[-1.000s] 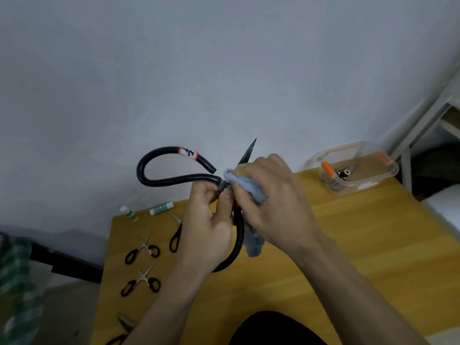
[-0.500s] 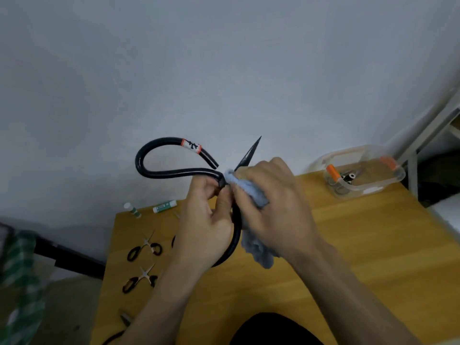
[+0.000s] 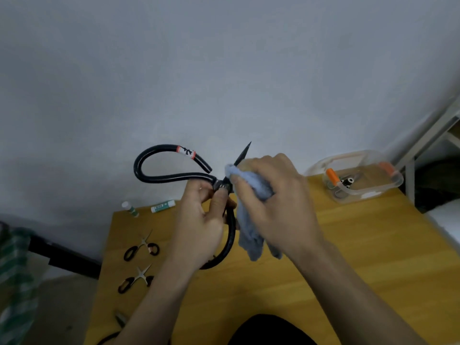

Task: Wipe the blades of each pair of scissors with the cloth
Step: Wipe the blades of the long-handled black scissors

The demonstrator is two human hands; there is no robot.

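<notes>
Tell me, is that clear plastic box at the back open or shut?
Open: the clear box has no lid on; the orange-handled things inside show uncovered.

You have one large black scissors [image 3: 174,170] held up over the counter [image 3: 348,245], two small scissors [image 3: 142,249] [image 3: 137,280] on the counter left of it, one cloth [image 3: 251,220], two glue sticks [image 3: 163,206] [image 3: 130,209], and one clear box [image 3: 361,178].

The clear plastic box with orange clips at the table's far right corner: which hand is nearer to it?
Right. The right hand is closest to the clear plastic box, though apart from it; the left hand is farther left.
</notes>
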